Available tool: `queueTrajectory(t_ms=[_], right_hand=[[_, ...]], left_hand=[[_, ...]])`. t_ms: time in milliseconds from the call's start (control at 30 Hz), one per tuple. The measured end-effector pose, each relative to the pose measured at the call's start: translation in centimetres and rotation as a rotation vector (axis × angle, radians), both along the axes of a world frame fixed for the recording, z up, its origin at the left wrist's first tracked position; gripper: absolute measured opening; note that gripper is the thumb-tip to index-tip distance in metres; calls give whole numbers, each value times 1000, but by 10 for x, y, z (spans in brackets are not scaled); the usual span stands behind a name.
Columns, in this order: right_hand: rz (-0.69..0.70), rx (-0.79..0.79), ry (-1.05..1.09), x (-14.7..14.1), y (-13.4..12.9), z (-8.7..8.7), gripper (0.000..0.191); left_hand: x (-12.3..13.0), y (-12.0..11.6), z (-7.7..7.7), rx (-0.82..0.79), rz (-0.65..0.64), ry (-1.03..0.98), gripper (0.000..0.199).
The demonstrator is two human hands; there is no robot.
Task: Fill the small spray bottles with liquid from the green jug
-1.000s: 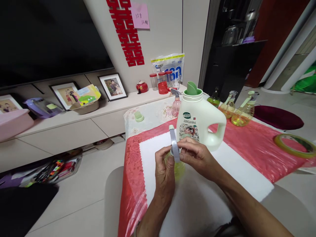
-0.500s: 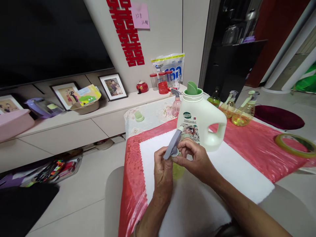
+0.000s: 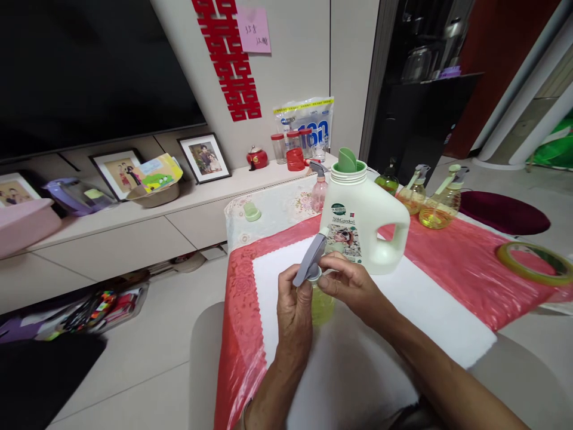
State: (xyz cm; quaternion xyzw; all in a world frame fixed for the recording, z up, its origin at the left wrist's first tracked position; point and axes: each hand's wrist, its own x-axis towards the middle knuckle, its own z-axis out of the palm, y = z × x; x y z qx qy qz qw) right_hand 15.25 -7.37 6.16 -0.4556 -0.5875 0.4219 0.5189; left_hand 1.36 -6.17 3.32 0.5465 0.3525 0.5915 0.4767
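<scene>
A grey spray head (image 3: 310,263) with a pale nozzle sits on the neck of a clear bottle (image 3: 323,306) holding yellow-green liquid. My left hand (image 3: 293,307) is closed round the spray head's lower left side, thumb near its collar. From the right, my right hand (image 3: 351,286) pinches the collar between thumb and fingers. Just behind stands a large pale-green detergent jug (image 3: 364,209), its mouth uncapped and a green spout showing. Under the bottle lies a white cloth (image 3: 447,310) with a scalloped edge. My hands hide part of the bottle.
Red plastic sheeting (image 3: 452,263) covers the table. A green cap (image 3: 252,211) lies at the far left, a pink spray bottle (image 3: 319,194) behind the jug. Several spray bottles, including one with yellow liquid (image 3: 441,209), stand right of it. A tape roll (image 3: 535,275) lies at the right edge.
The fingers of my right hand have shifted slightly around the collar, and the spray head has turned and moved a little left. The jug and other bottles stay in place.
</scene>
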Motion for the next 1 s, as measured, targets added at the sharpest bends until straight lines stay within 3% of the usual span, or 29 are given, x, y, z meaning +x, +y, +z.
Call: queueTrajectory(t_ms=[300, 433, 600, 733, 1000], right_hand=[[-53, -106, 151, -5, 0, -7, 43], [-6, -144, 281, -11, 2, -14, 45], [65, -154, 383, -14, 4, -15, 47], [95, -145, 443, -14, 5, -14, 49], [145, -108, 454, -6, 8, -22, 46]], left_hand=[[-1, -1, 3, -48, -33, 39, 33], [0, 0, 2, -107, -48, -6, 34], [-2, 2, -3, -70, -134, -125, 42], [-2, 5, -2, -82, -182, -155, 37], [-1, 4, 3, -55, -38, -35, 36]])
